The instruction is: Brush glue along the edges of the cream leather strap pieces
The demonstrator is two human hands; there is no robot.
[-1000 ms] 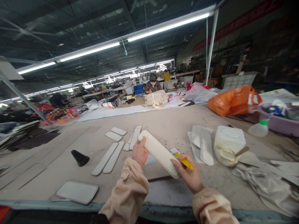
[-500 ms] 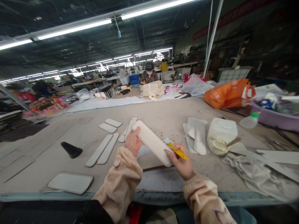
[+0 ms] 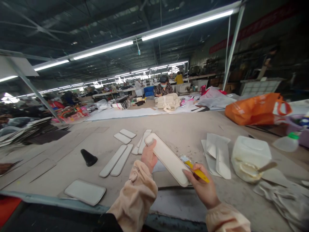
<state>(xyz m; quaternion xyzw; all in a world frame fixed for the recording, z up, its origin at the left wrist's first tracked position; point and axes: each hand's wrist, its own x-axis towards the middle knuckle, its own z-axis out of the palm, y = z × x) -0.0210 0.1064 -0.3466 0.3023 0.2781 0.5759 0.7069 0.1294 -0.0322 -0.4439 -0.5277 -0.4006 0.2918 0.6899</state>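
Observation:
My left hand [image 3: 149, 156] grips the far end of a long off-white panel [image 3: 169, 160] with rounded corners, thumb on top. The panel is held tilted above the table. A yellow tool [image 3: 199, 173], which looks like a brush with a whitish end, is clasped in my right hand [image 3: 202, 185]. That hand's thumb and fingertips also touch the panel's near end. Beneath it lies a flat rounded piece [image 3: 164, 179], partly hidden. Left of my hands are a pair of long pale strips [image 3: 122, 160] and a wider panel [image 3: 85, 192].
A black cone-shaped object [image 3: 88, 157] lies to the left. On the right are a stack of white pieces [image 3: 223, 158], a cut-open plastic jug [image 3: 251, 154] with a stick in it, crumpled cloth [image 3: 281, 199] and an orange bag [image 3: 256, 109]. Across the table sits a person [image 3: 164, 86].
The camera view has turned left and tilted up, so everything sits lower and further right. Both hands keep their hold on the panel and yellow brush; the grip looks unchanged.

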